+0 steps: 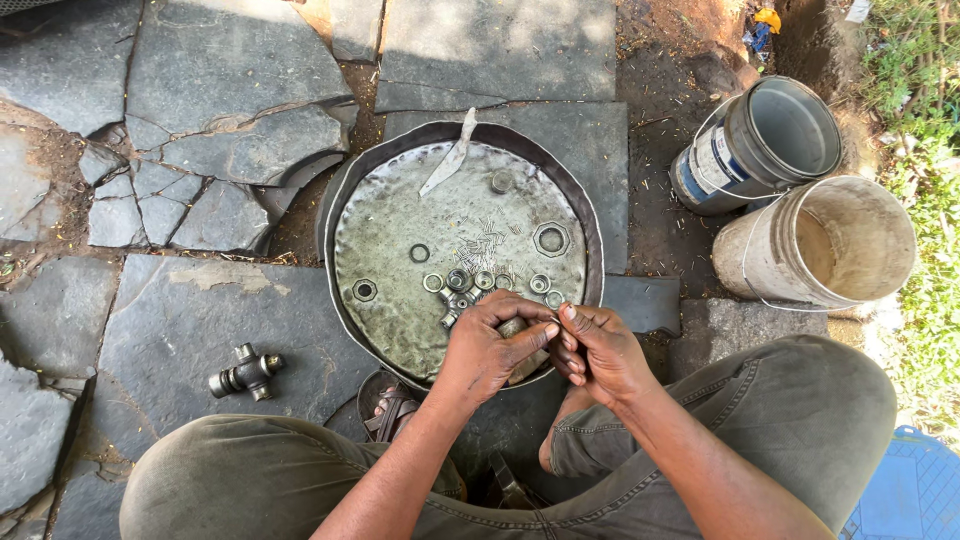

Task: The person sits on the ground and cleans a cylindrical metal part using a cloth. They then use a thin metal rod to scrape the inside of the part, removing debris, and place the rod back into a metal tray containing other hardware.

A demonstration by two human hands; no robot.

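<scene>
My left hand point(488, 345) and my right hand point(598, 350) meet over the near rim of a round, dented metal pan point(400, 330). Together they hold a small metal cup-shaped part point(513, 327), mostly hidden by the fingers. Just beyond the fingertips, several small bearing cups and rings point(470, 285) lie in the pan beside a scatter of thin needle rollers point(482, 243). A larger nut-like ring point(551, 239) and a washer point(364, 290) also rest in the pan. A flat metal blade point(452, 158) leans over the far rim.
A metal cross-shaped joint point(245, 372) lies on the cracked stone slabs to my left. Two empty buckets lie tipped at the right, one grey point(757, 143), one dirty white point(820, 245). My knees frame the bottom; a blue plastic object point(910, 490) shows at the lower right.
</scene>
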